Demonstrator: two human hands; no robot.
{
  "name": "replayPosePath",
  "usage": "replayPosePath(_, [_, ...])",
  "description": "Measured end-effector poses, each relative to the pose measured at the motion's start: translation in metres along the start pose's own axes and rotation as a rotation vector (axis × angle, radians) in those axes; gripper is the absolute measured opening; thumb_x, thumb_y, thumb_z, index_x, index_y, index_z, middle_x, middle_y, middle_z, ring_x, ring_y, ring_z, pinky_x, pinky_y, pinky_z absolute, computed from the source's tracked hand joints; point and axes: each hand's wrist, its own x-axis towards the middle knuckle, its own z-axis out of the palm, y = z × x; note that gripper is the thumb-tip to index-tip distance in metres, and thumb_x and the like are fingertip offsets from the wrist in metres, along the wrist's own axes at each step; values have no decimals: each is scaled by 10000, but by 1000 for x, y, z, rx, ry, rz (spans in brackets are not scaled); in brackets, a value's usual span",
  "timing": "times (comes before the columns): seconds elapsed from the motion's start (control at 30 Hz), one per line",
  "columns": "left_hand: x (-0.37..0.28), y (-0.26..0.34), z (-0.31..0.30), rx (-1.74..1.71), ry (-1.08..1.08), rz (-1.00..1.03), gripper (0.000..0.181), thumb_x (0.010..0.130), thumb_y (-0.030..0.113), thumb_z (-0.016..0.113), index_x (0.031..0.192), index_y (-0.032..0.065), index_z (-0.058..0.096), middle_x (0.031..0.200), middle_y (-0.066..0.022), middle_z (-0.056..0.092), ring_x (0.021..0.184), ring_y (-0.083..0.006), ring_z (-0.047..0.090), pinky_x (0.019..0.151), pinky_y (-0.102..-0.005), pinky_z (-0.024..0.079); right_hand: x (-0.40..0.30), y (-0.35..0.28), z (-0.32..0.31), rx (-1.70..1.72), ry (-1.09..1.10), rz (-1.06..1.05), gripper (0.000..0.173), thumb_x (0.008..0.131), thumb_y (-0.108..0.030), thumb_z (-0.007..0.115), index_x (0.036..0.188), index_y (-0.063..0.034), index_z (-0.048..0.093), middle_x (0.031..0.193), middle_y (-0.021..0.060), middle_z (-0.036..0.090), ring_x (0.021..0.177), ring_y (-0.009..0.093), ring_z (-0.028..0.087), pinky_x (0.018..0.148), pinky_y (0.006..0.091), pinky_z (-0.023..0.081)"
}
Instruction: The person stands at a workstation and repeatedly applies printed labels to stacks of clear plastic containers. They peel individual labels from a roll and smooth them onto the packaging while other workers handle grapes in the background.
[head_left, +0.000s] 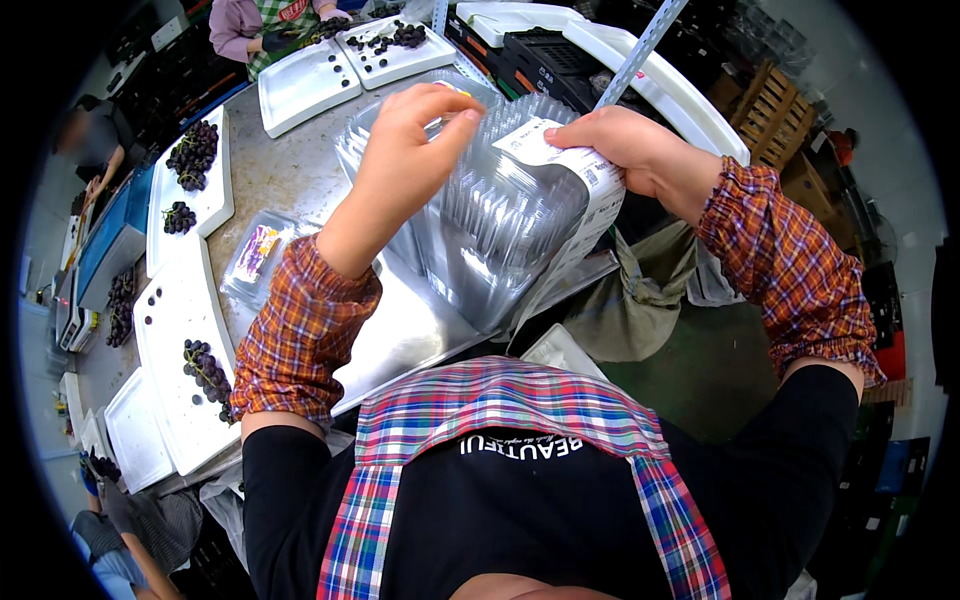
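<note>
Stacks of clear plastic clamshell containers (510, 217) stand at the table's near right corner. My right hand (637, 150) pinches a long strip of white printed labels (600, 196) between thumb and fingers, over the top of the stacks; the strip hangs down their right side. My left hand (424, 142) is raised over the stacks' left part, thumb and index fingertips close together; whether a label is between them cannot be told. Left of my left wrist, a clear container with a colourful label (256, 253) lies on the metal table (247, 169).
White trays with dark grapes (225, 180) line the table's left side, and others (409, 64) lie at the back near a co-worker in gloves. A perforated metal post (641, 52) rises beyond my right hand. Black crates (540, 64) stand behind. Other people work at left.
</note>
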Motion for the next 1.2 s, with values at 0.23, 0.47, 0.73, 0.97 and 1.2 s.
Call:
replayPosePath(0.23, [7,10,21,312,-256,88,313,920,315,479,1010,102,689,1194,-164,547,1145,-353,439,968,-423,341,3,1,-4,37,-28,27,280,839,-155,625,968,93,608,860,144,665,672,199,657,581,325,523])
replayPosePath(0.47, [7,15,13,313,-311,61,311,905,334,507,1047,119,680,1208,-186,533,1147,-360,447,975,-417,339,-51,26,-43,5,-114,-29,276,853,-193,623,971,57,615,862,82,660,715,107,634,621,243,510])
replayPosePath(0.73, [33,42,3,433,-847,-120,876,719,674,576,1357,104,384,1270,-387,343,1129,-515,435,919,-531,398,-94,63,-63,269,-27,-122,249,860,-157,610,1013,39,606,904,82,667,746,92,640,666,209,512])
replayPosePath(0.97, [40,71,36,814,-955,-364,1015,643,549,674,1425,92,216,1262,-405,316,1139,-504,441,917,-448,424,-80,104,-62,359,-64,-181,224,872,-160,596,995,26,614,903,71,667,748,87,635,674,207,505])
replayPosePath(1.2, [38,67,17,662,-851,-281,987,630,492,694,1418,97,251,1274,-355,368,1123,-425,490,882,-422,448,-81,116,-63,384,-28,-257,232,875,-160,596,1004,32,613,884,62,666,724,80,627,660,204,498])
